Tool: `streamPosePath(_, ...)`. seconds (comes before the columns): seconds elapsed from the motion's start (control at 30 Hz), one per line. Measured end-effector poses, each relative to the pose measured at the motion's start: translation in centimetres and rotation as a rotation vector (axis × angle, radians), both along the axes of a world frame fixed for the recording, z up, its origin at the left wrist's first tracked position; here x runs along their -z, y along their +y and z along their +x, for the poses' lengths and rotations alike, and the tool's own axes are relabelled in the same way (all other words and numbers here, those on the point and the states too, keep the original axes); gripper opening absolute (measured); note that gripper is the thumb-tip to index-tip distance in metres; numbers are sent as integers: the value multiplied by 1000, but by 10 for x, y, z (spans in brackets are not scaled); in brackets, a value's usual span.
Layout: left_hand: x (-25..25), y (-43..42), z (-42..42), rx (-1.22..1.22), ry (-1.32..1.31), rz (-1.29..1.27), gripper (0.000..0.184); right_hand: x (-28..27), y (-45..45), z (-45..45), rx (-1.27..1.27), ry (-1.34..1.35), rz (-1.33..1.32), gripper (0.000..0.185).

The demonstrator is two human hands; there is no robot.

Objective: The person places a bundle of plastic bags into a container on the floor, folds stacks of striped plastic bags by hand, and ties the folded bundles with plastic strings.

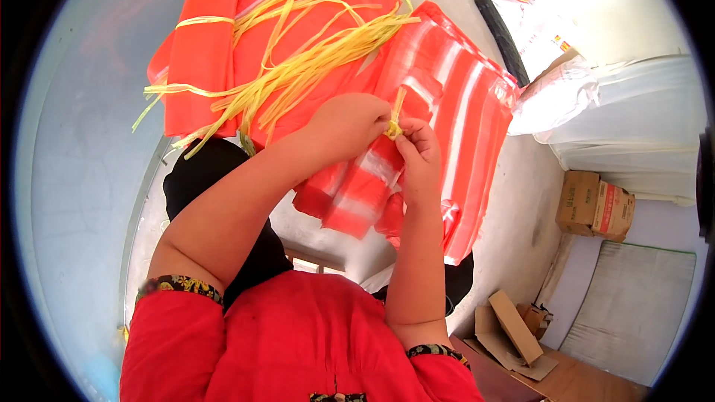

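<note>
Both hands meet over a stack of red plastic bags with pale stripes (469, 119). My left hand (354, 123) is closed, its fingertips pinching a yellow strip (395, 128) that is looped or knotted around gathered red plastic. From the right, my right hand (419, 150) pinches the same yellow strip between thumb and fingers. A short end of the strip points up between the hands. Beyond my left forearm, a loose bundle of yellow strips (320, 56) lies across red plastic. One folded red bundle (202, 52) at the left has a yellow strip around it.
A black roll (501, 37) and white plastic packaging (558, 97) lie at the upper right. Cardboard boxes (594, 205) stand by the right wall, with open cardboard (514, 331) at the lower right. A pale blue surface (82, 141) curves along the left.
</note>
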State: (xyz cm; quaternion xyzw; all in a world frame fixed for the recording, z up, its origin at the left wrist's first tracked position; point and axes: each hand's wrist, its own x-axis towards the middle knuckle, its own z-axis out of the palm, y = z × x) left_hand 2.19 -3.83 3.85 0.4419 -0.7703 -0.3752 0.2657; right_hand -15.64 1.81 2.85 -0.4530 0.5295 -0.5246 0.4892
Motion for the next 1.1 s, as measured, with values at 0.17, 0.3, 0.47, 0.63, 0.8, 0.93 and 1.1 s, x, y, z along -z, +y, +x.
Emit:
streamPosePath(0.17, 3, -3, 1, -7, 70, 100, 15, -5, 8, -1, -22, 212, 103, 16)
streamPosePath(0.3, 10, -7, 1, -91, -63, -122, 12, 3, 10, -3, -32, 501, -176, 8)
streamPosePath(0.47, 8, -4, -1, -197, -270, -285, 12, 14, 24, -25, -92, 676, -240, 13)
streamPosePath(0.63, -2, 4, -5, -374, 55, -301, 15, -3, 41, -18, 82, 696, -94, 53)
streamPosePath(0.8, 5, 24, 14, 127, 104, -23, 17, -1, 46, -19, 48, 843, -27, 62)
streamPosePath(0.93, 3, 32, 19, 112, 148, 90, 25, -36, 40, -12, 123, 85, 162, 59)
streamPosePath(1.1, -13, 36, 20, 82, 896, 1071, 38, -81, 47, 9, -100, -155, -104, 62)
